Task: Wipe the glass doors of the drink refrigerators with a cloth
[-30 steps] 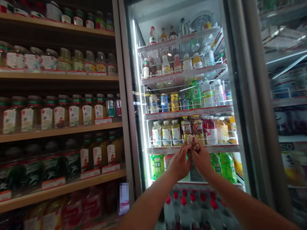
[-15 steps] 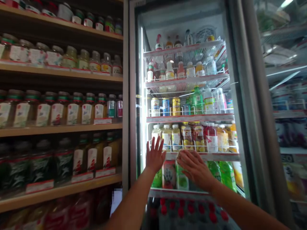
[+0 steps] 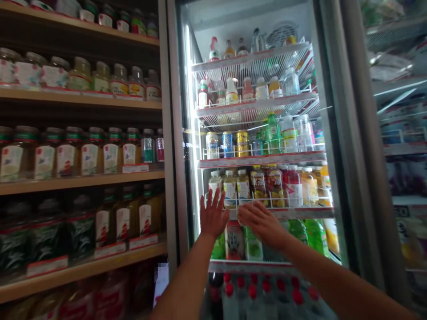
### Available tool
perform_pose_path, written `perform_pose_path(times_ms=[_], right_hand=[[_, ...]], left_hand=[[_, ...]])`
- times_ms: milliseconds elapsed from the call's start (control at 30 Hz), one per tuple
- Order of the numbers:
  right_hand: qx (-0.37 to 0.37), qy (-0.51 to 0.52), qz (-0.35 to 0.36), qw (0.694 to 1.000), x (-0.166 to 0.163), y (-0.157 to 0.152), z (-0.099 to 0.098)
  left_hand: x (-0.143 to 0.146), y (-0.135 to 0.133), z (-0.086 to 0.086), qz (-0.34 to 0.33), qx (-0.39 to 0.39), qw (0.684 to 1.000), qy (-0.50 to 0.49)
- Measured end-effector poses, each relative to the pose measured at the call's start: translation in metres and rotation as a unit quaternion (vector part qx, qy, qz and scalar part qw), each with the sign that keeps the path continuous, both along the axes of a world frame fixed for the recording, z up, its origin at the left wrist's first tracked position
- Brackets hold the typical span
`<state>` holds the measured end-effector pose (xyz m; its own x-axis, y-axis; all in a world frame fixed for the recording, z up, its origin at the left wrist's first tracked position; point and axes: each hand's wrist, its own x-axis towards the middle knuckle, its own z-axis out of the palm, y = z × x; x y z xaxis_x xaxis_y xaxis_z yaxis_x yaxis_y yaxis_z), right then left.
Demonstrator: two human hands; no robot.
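My left hand (image 3: 212,218) is raised with its fingers spread, in front of the lower shelves of a lit drinks fridge (image 3: 173,133). It holds nothing. To its right, my right hand (image 3: 260,223) is stretched out flat with fingers side by side, also holding nothing I can see. It overlaps a shelf's front edge (image 3: 300,213). Whether either palm touches anything, I cannot tell. Pale-labelled bottles (image 3: 230,189) stand just above the hands. Between and below them show a pinkish-labelled bottle (image 3: 234,242) and a green-labelled bottle (image 3: 254,249).
Wooden shelves (image 3: 80,178) with rows of bottles and jars line the left side. Higher fridge shelves carry cans (image 3: 227,144) and more bottles. Red-capped bottles (image 3: 252,292) fill the bottom. Another glass-fronted fridge (image 3: 400,151) stands at the right.
My right hand has moved left, closer to my left hand. My left hand has shifted slightly left and stays spread. The view has shifted a little.
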<state>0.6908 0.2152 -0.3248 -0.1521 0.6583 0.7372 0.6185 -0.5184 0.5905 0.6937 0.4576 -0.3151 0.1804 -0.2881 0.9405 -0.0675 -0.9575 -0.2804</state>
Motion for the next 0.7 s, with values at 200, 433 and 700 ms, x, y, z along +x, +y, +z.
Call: perform_pose_path(times_ms=[200,433,700], right_hand=[[0.063,-0.003,-0.018,0.998,0.001,-0.002,-0.006],[0.052,0.000,-0.023,0.998,-0.001,-0.002,0.012],[-0.083,-0.022,0.017,0.996,-0.002,0.008,-0.023]], left_hand=[[-0.001,0.000,0.000,-0.006,0.006,1.000,-0.011],[-0.001,0.000,-0.001,-0.006,-0.002,1.000,-0.004],[0.000,0.000,-0.003,-0.008,-0.006,1.000,-0.002]])
